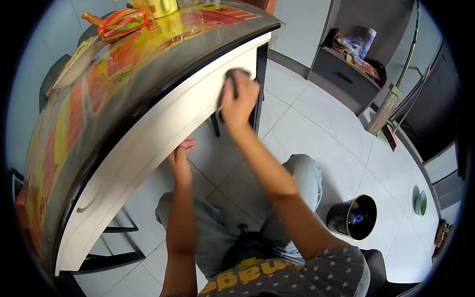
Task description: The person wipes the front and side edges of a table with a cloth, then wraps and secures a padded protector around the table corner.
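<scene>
My right hand (pixel 240 96) presses a dark cloth (pixel 230 75) against the white front panel (pixel 148 116) of the table, near its right end. Hand and cloth are smeared by motion, so the cloth's exact kind is hard to make out. My left hand (pixel 181 151) is at the panel's lower edge, its fingers stretched out and partly hidden behind that edge. Nothing shows in it. A curved handle (pixel 90 198) sits on the panel's left part.
On the patterned tabletop (pixel 133 64) are a knotted orange plastic bag (pixel 121 25), a yellow mug (pixel 162 7) and a plate (pixel 76 63). A black bin (pixel 339 218) stands on the tiled floor to the right, with a green bowl (pixel 420 203) beyond. A grey drawer cabinet (pixel 341 79) stands behind.
</scene>
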`<state>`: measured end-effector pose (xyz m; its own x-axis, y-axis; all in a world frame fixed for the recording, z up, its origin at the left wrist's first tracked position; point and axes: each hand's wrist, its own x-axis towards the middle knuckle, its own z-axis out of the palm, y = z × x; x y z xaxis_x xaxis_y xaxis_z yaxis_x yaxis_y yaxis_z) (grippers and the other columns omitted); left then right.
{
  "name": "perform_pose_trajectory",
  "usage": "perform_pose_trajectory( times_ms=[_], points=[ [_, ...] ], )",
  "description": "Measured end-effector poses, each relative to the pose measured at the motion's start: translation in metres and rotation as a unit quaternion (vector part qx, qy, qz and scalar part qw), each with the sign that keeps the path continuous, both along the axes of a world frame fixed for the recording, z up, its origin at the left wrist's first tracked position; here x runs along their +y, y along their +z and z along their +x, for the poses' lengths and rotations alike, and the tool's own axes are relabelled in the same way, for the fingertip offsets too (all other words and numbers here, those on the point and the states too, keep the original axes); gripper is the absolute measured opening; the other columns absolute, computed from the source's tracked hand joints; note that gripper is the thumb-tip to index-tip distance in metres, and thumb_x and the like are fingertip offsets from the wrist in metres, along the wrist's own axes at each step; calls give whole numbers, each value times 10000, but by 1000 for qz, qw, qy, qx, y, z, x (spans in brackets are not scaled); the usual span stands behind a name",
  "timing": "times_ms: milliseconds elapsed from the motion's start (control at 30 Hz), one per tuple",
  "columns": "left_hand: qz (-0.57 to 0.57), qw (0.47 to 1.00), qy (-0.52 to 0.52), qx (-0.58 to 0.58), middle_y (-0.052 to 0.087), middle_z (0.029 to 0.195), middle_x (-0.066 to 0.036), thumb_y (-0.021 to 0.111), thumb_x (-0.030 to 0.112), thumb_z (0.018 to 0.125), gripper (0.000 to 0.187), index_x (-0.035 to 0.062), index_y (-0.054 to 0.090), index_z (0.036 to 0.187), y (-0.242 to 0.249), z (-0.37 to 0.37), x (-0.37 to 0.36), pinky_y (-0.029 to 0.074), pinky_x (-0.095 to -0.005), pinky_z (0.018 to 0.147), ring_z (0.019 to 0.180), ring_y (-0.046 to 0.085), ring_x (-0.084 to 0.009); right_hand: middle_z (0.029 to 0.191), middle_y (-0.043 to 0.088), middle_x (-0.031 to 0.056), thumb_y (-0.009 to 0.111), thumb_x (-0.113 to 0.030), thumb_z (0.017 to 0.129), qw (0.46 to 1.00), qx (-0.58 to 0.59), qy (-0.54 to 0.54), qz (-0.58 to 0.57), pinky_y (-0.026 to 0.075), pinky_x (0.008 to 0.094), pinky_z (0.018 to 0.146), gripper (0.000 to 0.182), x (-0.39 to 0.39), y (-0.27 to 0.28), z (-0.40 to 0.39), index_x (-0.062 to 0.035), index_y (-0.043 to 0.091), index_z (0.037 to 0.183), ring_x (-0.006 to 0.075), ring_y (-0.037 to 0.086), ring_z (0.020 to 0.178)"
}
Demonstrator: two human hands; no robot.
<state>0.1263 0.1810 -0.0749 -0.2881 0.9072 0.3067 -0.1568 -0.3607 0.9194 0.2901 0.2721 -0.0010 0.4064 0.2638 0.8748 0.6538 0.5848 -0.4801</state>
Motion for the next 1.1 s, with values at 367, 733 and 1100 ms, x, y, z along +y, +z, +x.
perform_pose_trajectory(
  times_ms=[367, 733, 1100],
  points=[
    [63, 992, -59, 88, 630, 919, -119, 405, -82, 842, 223, -41, 577, 979, -4, 15, -6, 500, -277, 740, 804, 612, -166, 1067, 578, 161, 666, -8, 705, 997, -72, 33, -9, 406, 405, 861, 343, -11, -14, -6, -10, 603, 1042, 317, 542, 974],
    [-6, 996, -53, 78, 619, 925, -70, 475, -2, 880, 149, -31, 589, 972, -17, 6, -2, 458, -258, 784, 851, 576, -137, 1095, 604, 95, 685, -86, 599, 972, -172, 154, 48, 411, 378, 809, 480, -69, -19, -66, -67, 625, 1075, 271, 541, 901],
    [-113, 976, -184, 2, 570, 1096, -99, 415, -71, 805, 380, 33, 489, 1163, -7, 25, -13, 441, -278, 812, 938, 574, -177, 1071, 545, 164, 652, -33, 744, 997, -45, 58, -18, 371, 421, 908, 329, -27, 1, -18, -31, 568, 1062, 343, 482, 1028]
  ],
)
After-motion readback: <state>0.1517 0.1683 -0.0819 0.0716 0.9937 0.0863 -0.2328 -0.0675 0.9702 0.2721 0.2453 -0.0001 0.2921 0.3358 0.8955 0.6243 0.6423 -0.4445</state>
